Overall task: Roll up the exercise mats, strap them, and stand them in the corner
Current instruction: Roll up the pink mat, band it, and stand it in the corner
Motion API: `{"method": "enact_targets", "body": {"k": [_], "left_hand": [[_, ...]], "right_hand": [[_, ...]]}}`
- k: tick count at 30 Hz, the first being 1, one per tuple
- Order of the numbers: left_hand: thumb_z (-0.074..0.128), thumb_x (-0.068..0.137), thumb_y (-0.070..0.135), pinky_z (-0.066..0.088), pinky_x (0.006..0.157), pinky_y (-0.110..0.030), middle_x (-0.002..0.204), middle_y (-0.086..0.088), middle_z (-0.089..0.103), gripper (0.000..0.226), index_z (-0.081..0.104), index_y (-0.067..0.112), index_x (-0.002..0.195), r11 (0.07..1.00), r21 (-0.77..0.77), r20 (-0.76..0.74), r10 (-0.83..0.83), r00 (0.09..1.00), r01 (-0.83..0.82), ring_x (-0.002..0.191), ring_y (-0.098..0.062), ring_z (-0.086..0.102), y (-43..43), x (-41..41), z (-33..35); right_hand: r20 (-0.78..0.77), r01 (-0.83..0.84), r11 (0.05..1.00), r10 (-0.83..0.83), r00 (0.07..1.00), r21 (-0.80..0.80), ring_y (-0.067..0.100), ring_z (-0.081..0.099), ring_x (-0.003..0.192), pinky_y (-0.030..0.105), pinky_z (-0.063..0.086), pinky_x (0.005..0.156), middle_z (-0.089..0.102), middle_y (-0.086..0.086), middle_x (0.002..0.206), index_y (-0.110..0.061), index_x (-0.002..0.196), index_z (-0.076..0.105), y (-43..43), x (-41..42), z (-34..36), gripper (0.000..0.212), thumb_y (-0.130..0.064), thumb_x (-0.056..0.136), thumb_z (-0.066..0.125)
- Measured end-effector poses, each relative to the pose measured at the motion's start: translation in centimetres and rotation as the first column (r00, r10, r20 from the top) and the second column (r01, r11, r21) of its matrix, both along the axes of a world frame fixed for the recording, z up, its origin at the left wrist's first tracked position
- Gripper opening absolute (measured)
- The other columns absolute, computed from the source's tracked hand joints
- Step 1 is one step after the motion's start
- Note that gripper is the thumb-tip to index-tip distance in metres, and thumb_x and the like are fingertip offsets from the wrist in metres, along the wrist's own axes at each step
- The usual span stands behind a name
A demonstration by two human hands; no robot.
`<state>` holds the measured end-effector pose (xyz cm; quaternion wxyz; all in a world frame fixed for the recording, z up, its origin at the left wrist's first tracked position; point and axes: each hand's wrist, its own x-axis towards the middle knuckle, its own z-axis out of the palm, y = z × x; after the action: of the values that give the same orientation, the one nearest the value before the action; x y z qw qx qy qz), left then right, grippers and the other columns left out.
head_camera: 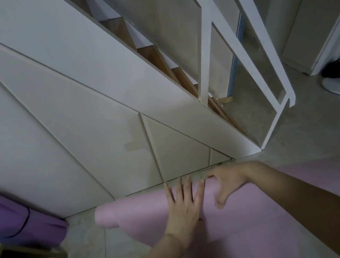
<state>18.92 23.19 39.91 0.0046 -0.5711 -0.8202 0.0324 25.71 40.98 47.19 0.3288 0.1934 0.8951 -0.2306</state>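
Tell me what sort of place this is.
Probably a home, in the space beside a staircase: wooden stair treads, a white railing, panelling under the stairs, and a half-rolled pink mat on the tiled floor.

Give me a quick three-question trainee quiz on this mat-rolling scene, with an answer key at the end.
1. True or false: the pink mat is fully rolled up.
2. Which hand lies flat with straight fingers on the roll, the left hand or the right hand?
3. Fill in: the purple mat by the wall has a dark ____ around it.

Key:
1. False. Part of it lies unrolled on the floor.
2. The left hand. The right hand curls round the roll.
3. strap
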Motion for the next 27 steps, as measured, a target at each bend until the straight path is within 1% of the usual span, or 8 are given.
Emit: {"method": "enact_targets", "body": {"k": [3,7,11,14,17,21,24,27], "left_hand": [[0.085,0.023,0.056,0.048,0.087,-0.058,0.098,-0.008,0.064,0.118,0.043,0.017,0.125,0.994,0.050,-0.052,-0.097,0.994,0.099,0.085,-0.028,0.063,0.1,-0.9,0.1],[0.078,0.030,0.050,0.051,0.068,-0.034,0.089,0.000,0.060,0.098,0.044,0.019,0.118,0.986,0.013,0.088,-0.168,0.982,0.168,0.074,-0.022,0.061,0.5,-2.3,0.4],[0.072,0.063,0.045,0.039,0.088,-0.038,0.114,-0.005,0.056,0.082,0.034,0.021,0.132,0.975,-0.101,0.162,-0.181,0.970,0.198,0.102,-0.028,0.055,1.9,-3.2,1.5],[0.075,0.066,0.049,0.034,0.088,-0.038,0.116,-0.006,0.057,0.081,0.035,0.020,0.130,0.960,-0.202,0.259,-0.140,0.956,0.195,0.105,-0.027,0.056,3.3,-3.4,2.7],[0.077,0.064,0.051,0.033,0.089,-0.039,0.114,-0.005,0.059,0.079,0.037,0.020,0.125,0.935,-0.277,0.322,-0.129,0.938,0.224,0.105,-0.026,0.057,4.1,-3.7,3.0],[0.074,0.065,0.054,0.032,0.091,-0.040,0.117,-0.005,0.056,0.084,0.035,0.021,0.131,0.929,-0.247,0.231,-0.221,0.947,0.277,0.107,-0.026,0.055,4.4,-3.2,2.7],[0.071,0.070,0.049,0.025,0.105,-0.048,0.130,-0.006,0.046,0.089,0.027,0.021,0.142,0.964,-0.139,0.204,-0.195,0.959,0.225,0.119,-0.026,0.045,3.6,-2.4,2.6],[0.080,0.054,0.042,0.041,0.096,-0.059,0.117,-0.006,0.053,0.086,0.044,0.017,0.128,0.969,0.078,0.009,-0.234,0.972,0.233,0.105,-0.026,0.053,2.2,-1.7,1.9]], "right_hand": [[0.082,0.025,0.997,-0.019,0.996,-0.070,0.015,0.060,0.102,0.035,0.050,0.092,0.060,-0.010,0.117,-0.031,0.127,0.049,-0.1,0.1,-0.1,0.080,-0.055,0.057,0.080],[0.131,0.060,0.993,-0.046,0.990,-0.099,0.015,0.061,0.101,0.038,0.051,0.092,0.061,-0.009,0.113,-0.028,0.124,0.050,-0.5,0.4,-0.6,0.081,-0.061,0.054,0.075],[-0.006,0.022,0.999,-0.022,1.000,0.041,0.017,0.059,0.100,0.034,0.049,0.087,0.060,-0.007,0.113,-0.027,0.122,0.049,-1.7,1.4,-0.8,0.073,-0.055,0.060,0.077],[-0.099,-0.099,0.941,0.138,0.985,0.323,0.023,0.053,0.108,0.033,0.041,0.087,0.054,-0.001,0.121,-0.020,0.125,0.041,-2.9,2.2,-1.6,0.081,-0.052,0.061,0.078],[-0.119,-0.127,0.873,0.206,0.971,0.472,0.025,0.052,0.110,0.035,0.039,0.091,0.052,0.003,0.122,-0.016,0.127,0.038,-3.4,2.9,-3.0,0.083,-0.050,0.062,0.076],[-0.171,-0.044,0.897,0.132,0.976,0.439,0.025,0.058,0.097,0.034,0.050,0.079,0.058,0.002,0.111,-0.016,0.119,0.040,-3.0,3.7,-3.9,0.074,-0.050,0.062,0.072],[-0.177,-0.007,0.921,0.083,0.981,0.389,0.028,0.059,0.094,0.036,0.051,0.078,0.060,0.003,0.104,-0.016,0.114,0.040,-1.7,3.7,-3.4,0.071,-0.049,0.060,0.073],[-0.185,0.036,0.943,0.027,0.982,0.330,0.029,0.059,0.093,0.036,0.050,0.080,0.062,0.005,0.104,-0.016,0.116,0.038,-0.6,3.0,-2.7,0.077,-0.052,0.058,0.074]]}}
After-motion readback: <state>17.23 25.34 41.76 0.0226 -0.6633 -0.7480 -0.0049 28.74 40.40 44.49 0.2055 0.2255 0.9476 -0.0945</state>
